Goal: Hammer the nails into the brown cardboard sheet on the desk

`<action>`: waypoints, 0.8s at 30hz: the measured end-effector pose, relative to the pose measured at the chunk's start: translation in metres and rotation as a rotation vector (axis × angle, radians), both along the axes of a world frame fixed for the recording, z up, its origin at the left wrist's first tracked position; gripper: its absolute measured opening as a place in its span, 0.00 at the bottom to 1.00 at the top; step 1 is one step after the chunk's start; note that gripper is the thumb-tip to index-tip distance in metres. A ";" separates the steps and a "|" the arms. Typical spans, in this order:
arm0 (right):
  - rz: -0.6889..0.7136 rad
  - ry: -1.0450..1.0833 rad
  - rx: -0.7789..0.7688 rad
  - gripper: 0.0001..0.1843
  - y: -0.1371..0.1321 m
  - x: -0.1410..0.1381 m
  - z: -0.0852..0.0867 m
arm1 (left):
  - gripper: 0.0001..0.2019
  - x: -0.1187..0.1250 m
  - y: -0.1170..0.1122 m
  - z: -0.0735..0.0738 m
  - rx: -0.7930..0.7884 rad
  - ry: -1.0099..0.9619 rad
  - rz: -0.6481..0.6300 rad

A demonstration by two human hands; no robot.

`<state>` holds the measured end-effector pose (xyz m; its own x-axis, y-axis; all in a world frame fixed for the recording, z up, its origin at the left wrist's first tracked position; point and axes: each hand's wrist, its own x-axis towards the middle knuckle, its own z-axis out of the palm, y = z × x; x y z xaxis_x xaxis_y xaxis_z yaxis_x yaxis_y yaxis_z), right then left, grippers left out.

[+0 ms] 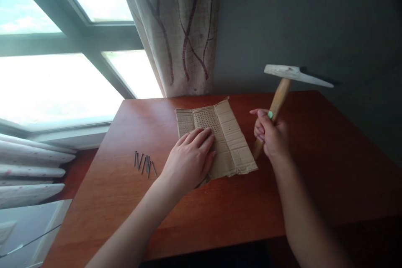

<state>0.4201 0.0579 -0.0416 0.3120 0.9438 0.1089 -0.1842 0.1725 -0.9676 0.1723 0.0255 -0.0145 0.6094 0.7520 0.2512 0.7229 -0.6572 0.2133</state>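
A creased piece of brown cardboard [224, 134] lies on the reddish wooden table, with a grid of small holes in its upper middle. My left hand [194, 155] rests palm down on its left side, fingers laid over the cardboard just below the holes. What is under the palm is hidden. Wrapped round the wooden handle of a hammer [282, 92], my right hand [271, 134] is to the right of the cardboard. The hammer is raised upright, its head high and its narrow end pointing right. Several dark nails [146, 163] lie in a loose row left of my left hand.
The wooden table [314, 167] stands against a dark wall, with its left edge by a window [56, 88]. A patterned curtain [188, 29] hangs behind the table. More curtain fabric [31, 171] and a white panel [28, 226] are at lower left.
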 end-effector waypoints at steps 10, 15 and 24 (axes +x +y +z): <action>-0.074 -0.038 0.248 0.18 0.033 -0.006 -0.003 | 0.19 0.000 0.000 -0.003 0.002 -0.082 -0.004; -0.111 -0.008 0.238 0.26 0.040 -0.007 -0.007 | 0.17 0.000 0.001 -0.004 -0.005 -0.141 -0.004; -0.114 -0.164 0.331 0.31 0.039 -0.001 -0.013 | 0.13 -0.023 0.018 0.003 0.109 -0.357 0.079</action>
<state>0.4187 0.0966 -0.0543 0.3657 0.8095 0.4593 0.0068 0.4911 -0.8711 0.1489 0.0435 -0.0117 0.4102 0.7504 0.5183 0.6649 -0.6351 0.3933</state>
